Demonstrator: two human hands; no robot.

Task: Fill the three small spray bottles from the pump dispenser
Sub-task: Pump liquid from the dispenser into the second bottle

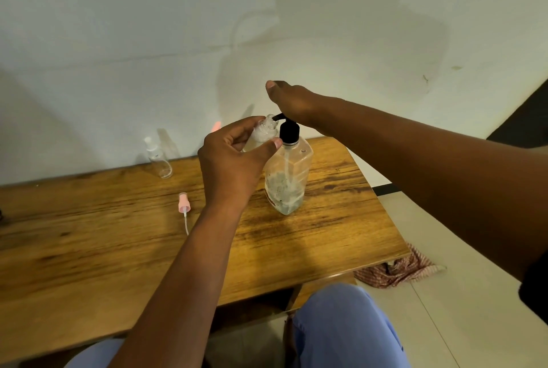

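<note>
A small spray bottle [261, 133] is gripped by the curled left hand [234, 160], tilted, its open mouth raised toward the black spout. The upright pump dispenser [289, 172] is pressed from above by the right hand [292, 103]; whether those fingers are curled cannot be told.

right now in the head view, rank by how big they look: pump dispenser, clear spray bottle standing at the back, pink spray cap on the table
1. pump dispenser, clearly largest
2. clear spray bottle, though it stands farther back
3. pink spray cap, smallest even counting its thin tube

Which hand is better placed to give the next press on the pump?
The right hand: it rests on the pump dispenser head. The left hand holds the small bottle at the spout.
</note>
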